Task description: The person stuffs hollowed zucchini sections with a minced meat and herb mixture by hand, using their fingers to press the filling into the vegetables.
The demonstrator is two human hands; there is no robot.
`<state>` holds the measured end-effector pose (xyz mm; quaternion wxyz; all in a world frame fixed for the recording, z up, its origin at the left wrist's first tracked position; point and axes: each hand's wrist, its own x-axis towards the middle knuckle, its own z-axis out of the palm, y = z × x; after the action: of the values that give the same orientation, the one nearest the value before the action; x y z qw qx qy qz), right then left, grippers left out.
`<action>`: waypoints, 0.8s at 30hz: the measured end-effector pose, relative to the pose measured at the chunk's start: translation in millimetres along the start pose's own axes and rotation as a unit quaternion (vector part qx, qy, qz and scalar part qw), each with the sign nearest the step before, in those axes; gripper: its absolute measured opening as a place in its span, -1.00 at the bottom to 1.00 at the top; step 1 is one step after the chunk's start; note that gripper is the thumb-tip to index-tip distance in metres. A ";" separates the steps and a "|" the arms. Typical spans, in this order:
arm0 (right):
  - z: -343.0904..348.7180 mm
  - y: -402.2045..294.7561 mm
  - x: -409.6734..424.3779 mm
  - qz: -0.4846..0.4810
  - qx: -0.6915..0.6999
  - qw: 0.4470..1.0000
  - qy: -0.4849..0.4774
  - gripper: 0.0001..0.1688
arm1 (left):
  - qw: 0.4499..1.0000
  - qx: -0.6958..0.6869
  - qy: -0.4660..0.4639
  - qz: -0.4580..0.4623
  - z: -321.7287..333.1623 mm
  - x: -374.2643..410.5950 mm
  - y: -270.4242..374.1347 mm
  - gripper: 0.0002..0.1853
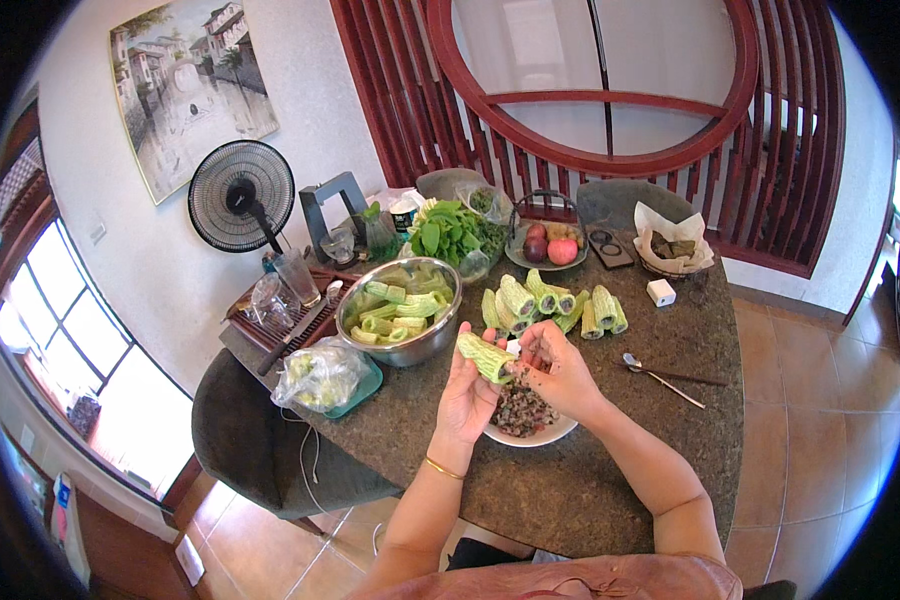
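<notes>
A pale green ridged gourd piece (pixel 484 355) lies tilted in my left hand (pixel 461 405), its open end to the right. My right hand (pixel 568 375) is at that end, fingertips and thumb pinched together with bits of minced filling on them. Below both hands is a white bowl (pixel 564 432) of dark, speckled minced filling (pixel 523 414), partly hidden by them. Beyond the hands lie several gourd pieces (pixel 516 295) with dark filling at their ends, and a small group of similar pieces (pixel 604 306) to the right. Hollow gourd pieces (pixel 420 304) fill a steel basin (pixel 390 354) at the left.
Right of the bowl lie a metal spoon (pixel 664 382) and a dark chopstick-like stick (pixel 694 377). A knife (pixel 292 337) rests on a slatted tea tray (pixel 244 307). A plastic bag (pixel 322 373) sits on a green tray (pixel 364 394). Behind stand leafy greens (pixel 446 231) and a fruit basket (pixel 547 262).
</notes>
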<state>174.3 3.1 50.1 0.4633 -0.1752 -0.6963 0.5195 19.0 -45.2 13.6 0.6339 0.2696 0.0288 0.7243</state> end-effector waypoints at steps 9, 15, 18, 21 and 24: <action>-33.6 4.5 3.3 0.095 0.086 0.984 -0.122 -0.49 | 0.896 0.347 0.044 0.274 23.4 -5.3 -2.0 -0.18; -43.6 3.6 3.9 0.069 0.074 0.990 -0.093 -0.40 | 0.846 0.413 0.067 0.330 25.0 -6.4 -6.3 -0.17; -28.0 -9.4 3.1 0.056 0.073 0.991 -0.097 -0.25 | 0.935 0.245 0.082 0.243 18.1 -3.4 5.5 -0.35; -15.2 -11.8 1.4 -0.105 -0.050 0.986 -0.115 -0.10 | 0.983 0.067 0.079 0.148 -5.9 1.8 14.2 -0.56; -4.7 -12.1 -4.1 -0.165 -0.149 0.969 -0.107 -0.03 | 0.990 -0.099 0.079 0.070 -11.6 3.3 14.3 -0.58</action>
<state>183.2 -2.1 59.0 0.4341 -0.0685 -0.8304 0.3423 0.9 -41.4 10.3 0.6013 0.1493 -0.0119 0.7849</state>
